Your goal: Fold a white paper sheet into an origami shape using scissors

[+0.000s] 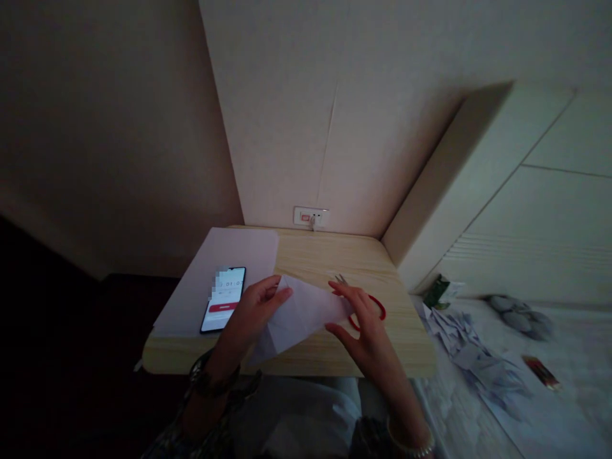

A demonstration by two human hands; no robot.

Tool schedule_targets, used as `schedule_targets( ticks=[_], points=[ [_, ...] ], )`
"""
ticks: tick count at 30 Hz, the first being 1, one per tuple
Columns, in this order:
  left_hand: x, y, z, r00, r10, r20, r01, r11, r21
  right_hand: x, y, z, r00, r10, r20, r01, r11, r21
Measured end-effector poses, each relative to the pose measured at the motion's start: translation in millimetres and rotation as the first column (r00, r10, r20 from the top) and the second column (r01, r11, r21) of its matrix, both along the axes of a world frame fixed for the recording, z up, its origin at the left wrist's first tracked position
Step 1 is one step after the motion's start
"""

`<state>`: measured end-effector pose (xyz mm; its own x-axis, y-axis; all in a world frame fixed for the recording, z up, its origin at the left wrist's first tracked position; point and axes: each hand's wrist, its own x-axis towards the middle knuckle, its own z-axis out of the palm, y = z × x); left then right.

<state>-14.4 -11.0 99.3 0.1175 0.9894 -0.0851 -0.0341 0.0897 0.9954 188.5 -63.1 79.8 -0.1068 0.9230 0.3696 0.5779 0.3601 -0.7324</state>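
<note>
A folded sheet of white paper (303, 312) is held up over the small wooden table, creased and tapering to the right. My left hand (261, 303) pinches its upper left edge between thumb and fingers. At the narrow right end, my right hand (356, 315) has its thumb and fingers apart, with the paper's tip reaching between them; I cannot tell whether it touches. Beneath my right hand lie scissors with red handles (382, 308), partly hidden by the hand, their metal tips showing beyond the fingers.
White sheets (251, 245) lie on the left of the wooden table (329, 255), with a lit phone (224, 299) on top. A socket (310, 217) is on the wall behind. To the right, a bed (578, 357) bears a heap of folded papers (478, 357) and a grey soft object (519, 315).
</note>
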Motion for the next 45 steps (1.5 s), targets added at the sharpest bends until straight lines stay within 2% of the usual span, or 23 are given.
schedule_targets(
  ticks=[3,7,12,16,20,27,34,39,42,45],
  points=[
    [-7.4,1.1,-10.0,0.997,0.069,-0.03,-0.07,0.996,-0.048,-7.1,3.4,-5.7,0.998,0.048,0.046,-0.047,0.999,-0.019],
    [-13.4,3.6,-18.8,0.999,0.043,-0.031,-0.045,0.994,-0.099,-13.5,8.5,-10.2,0.998,0.057,0.029,-0.055,0.997,-0.045],
    [-11.3,6.8,-30.2,0.993,-0.029,-0.118,0.023,0.998,-0.055,-14.1,17.5,-14.6,0.999,-0.029,-0.042,0.026,0.997,-0.069],
    [-10.7,10.5,-40.6,0.986,-0.168,0.005,0.167,0.98,-0.108,-12.6,23.0,-14.0,0.986,-0.152,-0.067,0.141,0.979,-0.148],
    [-12.2,10.9,-44.9,0.981,-0.193,0.006,0.192,0.974,-0.122,-13.3,26.0,-10.9,0.969,-0.241,-0.052,0.227,0.955,-0.192],
    [-9.7,10.4,-41.3,0.975,-0.221,0.001,0.217,0.957,-0.191,-10.3,30.6,-9.1,0.946,-0.322,-0.037,0.311,0.934,-0.177],
    [3.7,7.5,-36.8,0.984,-0.134,-0.119,0.114,0.98,-0.165,-10.8,32.0,3.3,0.952,-0.304,-0.021,0.294,0.935,-0.2],
    [1.0,10.1,-38.9,0.972,-0.233,0.021,0.232,0.954,-0.189,-7.3,32.0,9.3,0.93,-0.369,0.005,0.364,0.914,-0.179],
    [-2.5,10.3,-29.7,0.96,-0.274,0.055,0.279,0.937,-0.212,-2.6,31.9,9.9,0.947,-0.319,-0.038,0.308,0.935,-0.176],
    [-3.4,8.4,-19.9,0.962,-0.254,0.1,0.272,0.921,-0.279,3.0,31.9,10.2,0.98,-0.174,-0.096,0.167,0.983,-0.083]
  ],
)
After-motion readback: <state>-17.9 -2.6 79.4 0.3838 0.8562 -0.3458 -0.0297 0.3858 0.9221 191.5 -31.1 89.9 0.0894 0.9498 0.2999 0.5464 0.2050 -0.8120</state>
